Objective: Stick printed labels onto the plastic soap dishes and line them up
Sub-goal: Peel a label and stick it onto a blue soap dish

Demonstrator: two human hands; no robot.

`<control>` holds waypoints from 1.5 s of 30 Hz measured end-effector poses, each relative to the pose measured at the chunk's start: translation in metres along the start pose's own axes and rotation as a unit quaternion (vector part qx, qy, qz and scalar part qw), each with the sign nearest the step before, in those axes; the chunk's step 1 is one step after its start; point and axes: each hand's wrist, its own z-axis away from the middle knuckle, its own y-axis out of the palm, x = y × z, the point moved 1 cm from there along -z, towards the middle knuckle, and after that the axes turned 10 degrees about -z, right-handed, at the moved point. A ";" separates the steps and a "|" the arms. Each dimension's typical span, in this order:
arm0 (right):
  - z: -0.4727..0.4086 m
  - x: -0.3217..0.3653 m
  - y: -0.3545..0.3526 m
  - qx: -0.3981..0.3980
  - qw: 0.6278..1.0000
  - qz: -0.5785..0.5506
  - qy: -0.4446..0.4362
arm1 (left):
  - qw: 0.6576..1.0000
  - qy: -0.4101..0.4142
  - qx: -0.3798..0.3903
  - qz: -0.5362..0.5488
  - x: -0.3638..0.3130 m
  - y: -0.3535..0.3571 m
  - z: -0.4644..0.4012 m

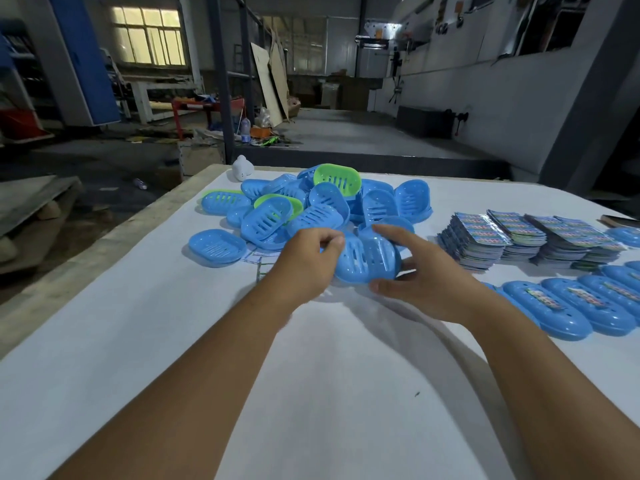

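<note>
A blue slotted soap dish (367,259) is held above the white table between both hands. My left hand (306,261) curls its fingers and thumb on the dish's left edge. My right hand (420,277) grips the right side, index finger over the top and thumb under the near rim. Behind lies a heap of blue and green soap dishes (322,206). Stacks of printed labels (519,237) stand to the right. A row of labelled blue dishes (568,306) runs along the right edge. Small white paper pieces (258,256) lie under the left hand's far side.
One blue dish (216,245) lies apart at the left of the heap. A small white object (241,168) stands at the table's far edge. The white table (173,341) drops off at the left to a workshop floor.
</note>
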 end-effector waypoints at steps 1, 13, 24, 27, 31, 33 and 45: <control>0.000 -0.002 0.000 0.000 1.000 0.026 0.008 | 1.000 -0.009 0.004 -0.006 0.001 0.002 0.002; 0.003 -0.007 -0.007 0.071 0.984 0.131 0.102 | 0.947 0.072 0.121 -0.290 0.001 0.007 0.015; 0.001 -0.034 -0.069 -0.272 0.906 0.254 0.202 | 0.944 0.061 0.117 -0.301 -0.006 0.004 0.017; 0.002 -0.041 -0.071 -0.303 0.892 0.268 0.202 | 0.946 0.078 0.103 -0.298 -0.006 0.003 0.018; 0.001 -0.044 -0.073 -0.353 0.872 0.280 0.191 | 0.947 0.102 0.090 -0.291 -0.004 0.004 0.016; 0.000 -0.045 -0.074 -0.378 0.860 0.292 0.180 | 0.945 0.100 0.101 -0.295 -0.002 0.005 0.014; 0.000 0.017 0.010 -0.270 0.948 0.119 -0.118 | 0.998 -0.048 0.014 0.037 -0.015 0.007 0.006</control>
